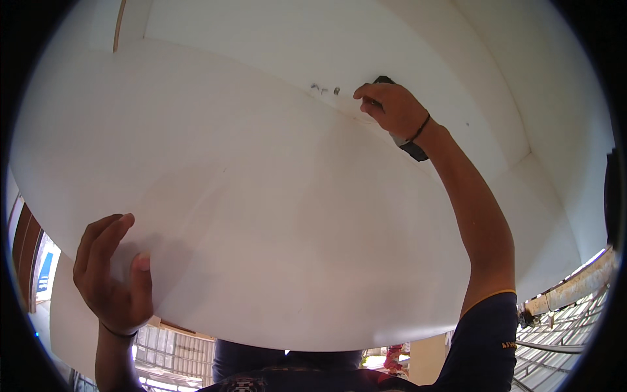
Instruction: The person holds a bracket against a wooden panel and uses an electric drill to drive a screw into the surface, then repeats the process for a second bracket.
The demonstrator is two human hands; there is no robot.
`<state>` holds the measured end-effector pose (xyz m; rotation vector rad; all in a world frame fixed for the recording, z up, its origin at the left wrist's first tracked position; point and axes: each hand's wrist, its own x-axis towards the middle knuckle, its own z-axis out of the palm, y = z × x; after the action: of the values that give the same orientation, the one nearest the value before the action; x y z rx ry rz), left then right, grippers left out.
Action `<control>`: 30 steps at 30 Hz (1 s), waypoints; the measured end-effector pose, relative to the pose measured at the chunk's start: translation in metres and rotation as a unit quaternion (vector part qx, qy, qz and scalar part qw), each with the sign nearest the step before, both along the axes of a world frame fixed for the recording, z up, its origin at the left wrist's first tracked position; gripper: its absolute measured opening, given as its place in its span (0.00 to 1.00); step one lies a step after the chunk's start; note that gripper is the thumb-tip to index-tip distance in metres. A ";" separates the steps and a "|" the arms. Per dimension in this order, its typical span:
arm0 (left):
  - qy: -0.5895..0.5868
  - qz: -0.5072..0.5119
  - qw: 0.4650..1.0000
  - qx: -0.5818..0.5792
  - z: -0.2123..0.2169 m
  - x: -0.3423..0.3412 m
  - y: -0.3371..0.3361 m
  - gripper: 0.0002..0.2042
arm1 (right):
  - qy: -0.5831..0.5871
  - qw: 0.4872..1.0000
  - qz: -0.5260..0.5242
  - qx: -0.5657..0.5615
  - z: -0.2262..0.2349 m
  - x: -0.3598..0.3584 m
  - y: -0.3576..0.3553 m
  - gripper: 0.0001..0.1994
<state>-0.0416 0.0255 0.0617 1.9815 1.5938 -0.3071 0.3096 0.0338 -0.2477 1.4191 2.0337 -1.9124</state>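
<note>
My right hand [394,110] reaches far out over a broad white surface [274,215]. Its fingers are bent and drawn together, with a dark bit showing between them. Under the hand and wrist lies an elongated black and grey object [413,149], mostly covered; its kind is hidden. Just left of the fingertips are a small dark piece [336,91] and a few thin greyish bits [319,88]. At the near left my left hand [112,274] holds nothing, its fingers curved and the thumb apart.
A white panel [568,98] rises along the right side. Beyond the near edge are a rusty pale pipe [575,287] at right and metal slats [170,356] at left. A brown wooden edge [25,251] stands at far left.
</note>
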 end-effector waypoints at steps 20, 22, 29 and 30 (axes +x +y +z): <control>-0.028 0.004 0.908 -0.419 -0.092 0.034 0.063 0.12 | 0.037 0.991 -0.125 0.027 -0.009 0.010 -0.013 0.05; 0.001 -0.121 0.887 -0.446 -0.184 0.064 0.075 0.13 | 0.044 0.990 -0.130 0.043 -0.015 0.016 -0.017 0.04; 0.053 -0.206 0.953 -0.216 -0.426 0.152 0.021 0.12 | 0.023 0.977 -0.108 0.180 -0.022 0.007 -0.025 0.06; 0.100 -0.274 0.930 -0.225 -0.439 0.165 0.013 0.13 | 0.013 0.977 -0.110 0.180 -0.022 0.008 -0.027 0.06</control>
<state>0.1230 0.0382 -0.3770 2.0203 0.9202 -1.0234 0.3180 0.0071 -0.2692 1.7691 2.4239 -1.6964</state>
